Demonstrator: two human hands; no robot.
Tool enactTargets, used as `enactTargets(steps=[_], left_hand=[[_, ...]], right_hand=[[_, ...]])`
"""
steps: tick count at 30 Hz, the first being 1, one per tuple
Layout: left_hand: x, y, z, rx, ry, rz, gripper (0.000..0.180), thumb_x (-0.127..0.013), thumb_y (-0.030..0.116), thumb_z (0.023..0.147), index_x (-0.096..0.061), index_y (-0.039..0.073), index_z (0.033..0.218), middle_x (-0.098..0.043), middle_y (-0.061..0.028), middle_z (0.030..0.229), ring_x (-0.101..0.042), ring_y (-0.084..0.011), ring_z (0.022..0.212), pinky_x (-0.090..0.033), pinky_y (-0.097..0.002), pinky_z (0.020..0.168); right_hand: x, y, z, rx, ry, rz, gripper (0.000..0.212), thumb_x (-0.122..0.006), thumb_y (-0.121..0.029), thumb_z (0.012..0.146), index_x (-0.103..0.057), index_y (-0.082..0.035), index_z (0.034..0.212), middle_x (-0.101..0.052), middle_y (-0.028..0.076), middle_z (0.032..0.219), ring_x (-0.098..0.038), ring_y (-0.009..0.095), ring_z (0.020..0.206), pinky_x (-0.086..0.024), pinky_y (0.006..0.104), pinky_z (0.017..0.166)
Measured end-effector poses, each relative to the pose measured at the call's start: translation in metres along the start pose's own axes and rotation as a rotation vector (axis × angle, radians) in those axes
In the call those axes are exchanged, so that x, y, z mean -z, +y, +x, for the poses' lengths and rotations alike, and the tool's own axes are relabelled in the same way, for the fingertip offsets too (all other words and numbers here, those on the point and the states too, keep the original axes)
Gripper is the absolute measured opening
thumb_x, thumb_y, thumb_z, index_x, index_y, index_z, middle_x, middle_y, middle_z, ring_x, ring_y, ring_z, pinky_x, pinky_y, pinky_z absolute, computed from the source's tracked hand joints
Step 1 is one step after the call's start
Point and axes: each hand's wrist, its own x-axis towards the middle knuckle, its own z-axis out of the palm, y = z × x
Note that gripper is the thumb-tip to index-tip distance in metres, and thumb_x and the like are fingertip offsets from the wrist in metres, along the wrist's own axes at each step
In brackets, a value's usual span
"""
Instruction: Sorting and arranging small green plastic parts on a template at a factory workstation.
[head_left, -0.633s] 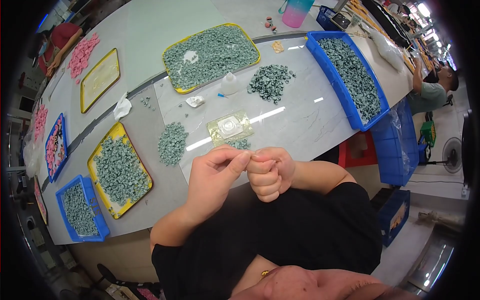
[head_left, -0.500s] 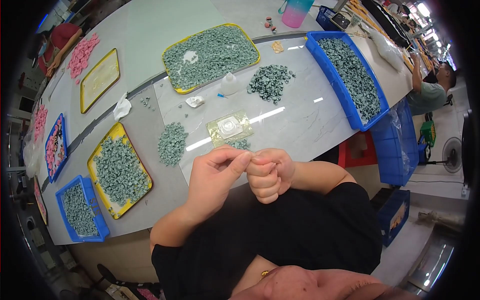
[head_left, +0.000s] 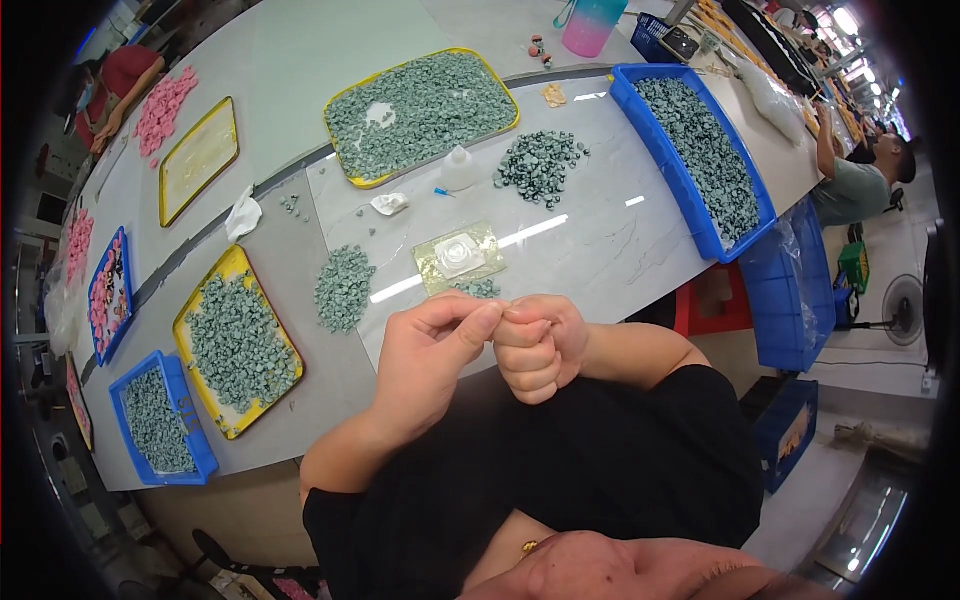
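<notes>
My left hand and my right hand meet fingertip to fingertip above the table's near edge. Thumb and forefinger of the left are pinched, while the right is curled with its thumb and forefinger pressed together. Whatever sits between the fingertips is too small or hidden to make out. Just beyond them lie a few grey-green pieces, partly covered by my fingers. A clear dish on a yellowish square pad rests behind those. To the left is a pile of grey-green pieces; farther off is a darker, glossier pile.
A white squeeze bottle stands beside a blue tip and crumpled tissue. Yellow-rimmed trays and blue bins of green pieces surround the work area. Co-workers sit at far left and right. A cup stands at the back.
Both hands keep nearly the same place and pinch, with only a very slight shift of the fingers. The co-worker at the right has moved a little.
</notes>
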Motion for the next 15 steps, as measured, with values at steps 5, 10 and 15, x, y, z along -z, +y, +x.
enactTargets(steps=[5, 10, 15], left_hand=[[0.0016, -0.0025, -0.0001, -0.031, 0.003, 0.026, 0.017, -0.060, 0.011, 0.087, -0.065, -0.004, 0.094, -0.058, -0.0046, 0.087, -0.052, -0.0089, 0.081, -0.041, -0.0224, 0.074], [-0.0006, -0.0052, -0.0014, -0.082, 0.003, 0.011, 0.014, -0.060, 0.007, 0.086, -0.065, -0.004, 0.092, -0.058, -0.0054, 0.088, -0.054, -0.0096, 0.083, -0.042, -0.0227, 0.076], [-0.0016, -0.0100, -0.0017, -0.124, -0.015, 0.022, 0.011, -0.059, 0.005, 0.086, -0.065, -0.003, 0.090, -0.059, -0.0069, 0.091, -0.054, -0.0101, 0.081, -0.042, -0.0221, 0.073]], right_hand=[[-0.0001, 0.0019, 0.0005, 0.013, 0.007, -0.018, 0.038, -0.028, -0.028, 0.097, -0.033, -0.017, 0.061, -0.027, -0.006, 0.049, -0.023, 0.006, 0.038, -0.019, 0.0231, 0.039], [0.0000, 0.0035, 0.0007, 0.027, -0.005, -0.033, 0.039, -0.029, -0.027, 0.096, -0.032, -0.017, 0.059, -0.028, -0.006, 0.049, -0.023, 0.006, 0.038, -0.019, 0.0230, 0.039], [-0.0019, 0.0055, -0.0001, 0.041, 0.002, -0.055, 0.039, -0.030, -0.027, 0.096, -0.032, -0.017, 0.058, -0.028, -0.006, 0.049, -0.024, 0.006, 0.038, -0.019, 0.0231, 0.038]])
